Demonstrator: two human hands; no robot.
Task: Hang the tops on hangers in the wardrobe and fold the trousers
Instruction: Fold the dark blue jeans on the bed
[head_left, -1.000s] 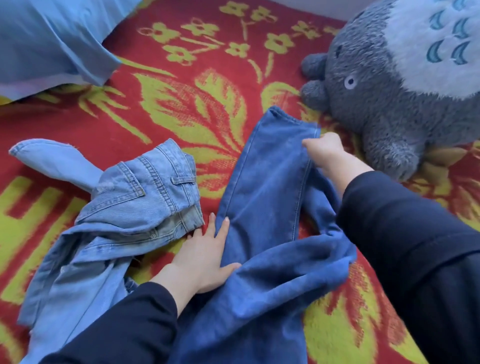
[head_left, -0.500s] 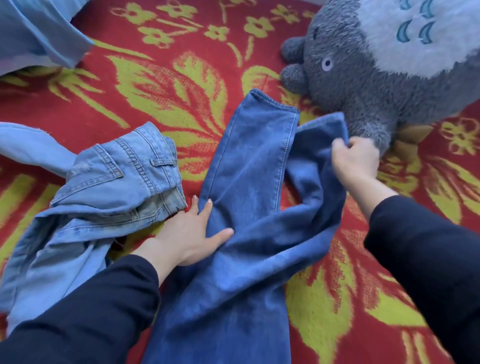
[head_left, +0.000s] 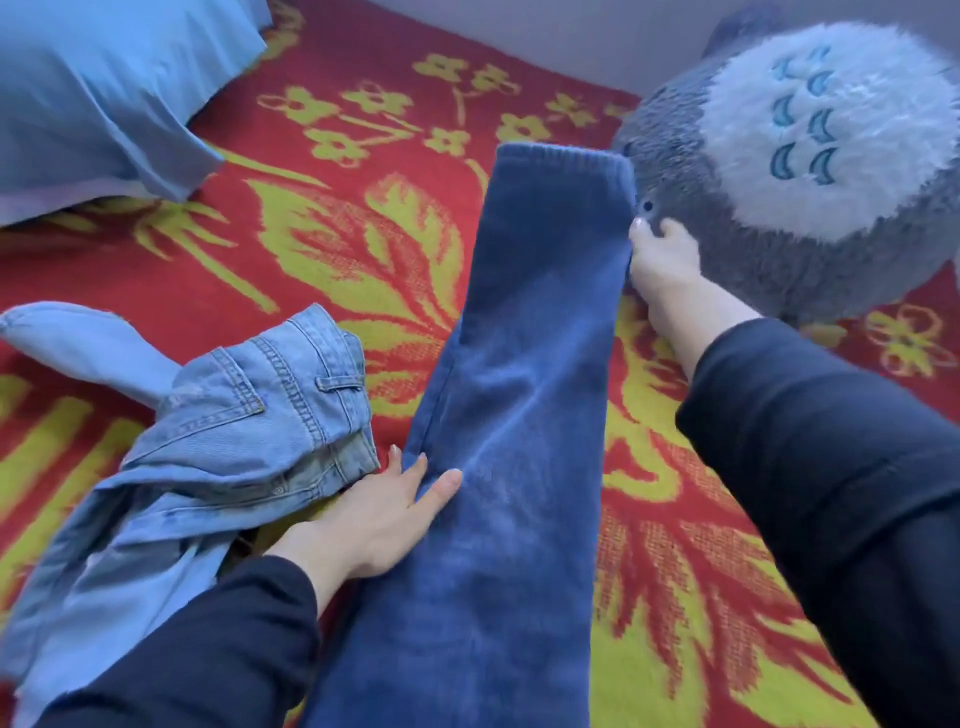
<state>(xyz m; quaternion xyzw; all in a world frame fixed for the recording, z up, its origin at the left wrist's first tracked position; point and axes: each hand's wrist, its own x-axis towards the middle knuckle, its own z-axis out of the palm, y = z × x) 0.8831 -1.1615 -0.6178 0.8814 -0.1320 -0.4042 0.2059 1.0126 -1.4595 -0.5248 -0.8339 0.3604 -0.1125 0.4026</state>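
Dark blue jeans (head_left: 519, 389) lie lengthwise on the red and yellow blanket (head_left: 332, 249), both legs stacked in one long strip reaching away from me. My left hand (head_left: 379, 514) rests flat with fingers spread on the strip's left edge, near the middle. My right hand (head_left: 660, 260) grips the right edge close to the far hem, right against the plush toy. A crumpled pair of light blue jeans (head_left: 218, 452) lies at the left, touching my left hand.
A big grey plush toy (head_left: 789, 171) with a pale fluffy belly sits at the far right. A blue pillow (head_left: 104, 98) lies at the far left corner. A grey wall runs along the blanket's far edge.
My right hand carried the loose leg over to the far end and laid it onto the other leg, flattening the jeans into one strip. My left hand stayed pressed on the left edge.
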